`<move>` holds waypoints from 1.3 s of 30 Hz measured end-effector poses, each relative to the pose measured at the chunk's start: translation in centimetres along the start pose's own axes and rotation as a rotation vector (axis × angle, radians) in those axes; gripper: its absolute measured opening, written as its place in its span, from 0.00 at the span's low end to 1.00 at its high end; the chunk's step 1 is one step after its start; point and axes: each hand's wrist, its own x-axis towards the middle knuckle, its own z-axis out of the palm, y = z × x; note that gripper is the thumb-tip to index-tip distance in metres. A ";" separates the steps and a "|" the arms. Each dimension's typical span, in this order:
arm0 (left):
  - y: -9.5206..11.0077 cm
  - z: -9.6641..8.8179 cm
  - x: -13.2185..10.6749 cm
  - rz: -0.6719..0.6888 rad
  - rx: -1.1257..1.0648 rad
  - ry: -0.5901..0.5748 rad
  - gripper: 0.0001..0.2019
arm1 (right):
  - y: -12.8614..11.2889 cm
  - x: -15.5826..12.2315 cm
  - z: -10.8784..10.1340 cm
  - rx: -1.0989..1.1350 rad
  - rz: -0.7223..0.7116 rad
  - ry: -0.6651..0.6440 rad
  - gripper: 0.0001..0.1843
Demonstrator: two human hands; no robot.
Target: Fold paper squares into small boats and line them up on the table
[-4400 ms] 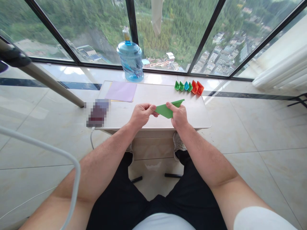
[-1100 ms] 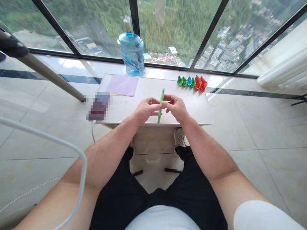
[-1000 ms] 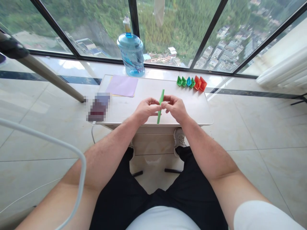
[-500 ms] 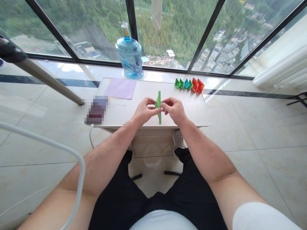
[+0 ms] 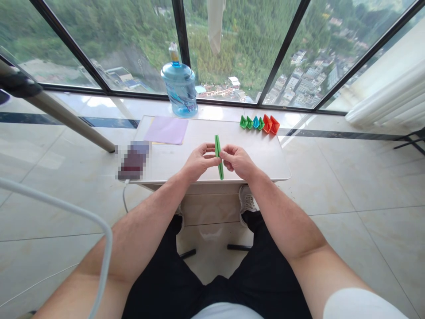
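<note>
A folded piece of green paper (image 5: 217,144), long and narrow, is held up over the front part of the small white table (image 5: 199,133). My left hand (image 5: 202,162) pinches it from the left, thumb near its middle and fingers behind. From the other side, my right hand (image 5: 237,160) grips its edge between thumb and bent forefinger. The paper's long side points away from me, and the fingertips hide part of its middle. Beyond my right hand, a row of small folded paper boats (image 5: 255,122) in green, blue and red stands along the table's far right edge.
Lilac paper sheets (image 5: 167,130) lie at the table's back left. A blurred-out device (image 5: 134,159) with a cable lies at the left edge. A large blue water bottle (image 5: 180,91) stands behind, by the window. A grey pole (image 5: 76,117) slants in from the left.
The green paper has turned slightly in my fingers, its far end tipping left, and it now looks narrower. Both hands stay on it. The whole view has shifted a little.
</note>
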 end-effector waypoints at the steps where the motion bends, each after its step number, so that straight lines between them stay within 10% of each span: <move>1: 0.0 0.0 0.0 -0.005 0.001 0.009 0.27 | 0.1 0.1 0.0 -0.003 -0.002 0.008 0.31; 29: -0.3 1.7 -0.3 0.119 0.131 0.046 0.29 | 1.1 -0.5 0.9 -0.908 -0.159 0.463 0.08; 39: -0.2 2.3 -0.5 -0.169 -0.445 0.119 0.21 | 1.5 -0.8 1.4 -1.107 -0.327 0.498 0.15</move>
